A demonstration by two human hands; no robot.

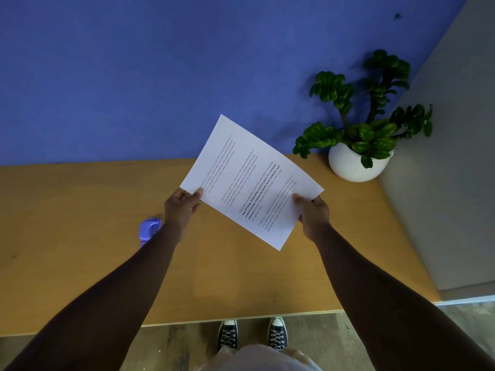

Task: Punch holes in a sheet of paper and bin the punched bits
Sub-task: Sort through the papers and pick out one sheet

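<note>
A white sheet of paper with printed text is held up above the wooden table, turned at an angle. My left hand pinches its near left corner, and my right hand grips its right edge. A purple hole punch lies on the table just left of my left wrist, partly hidden by my forearm. No bin is in view.
A potted green plant in a white round pot stands at the table's far right corner. A blue wall runs behind the table, a grey wall on the right. My feet in dark sneakers stand at the table's near edge.
</note>
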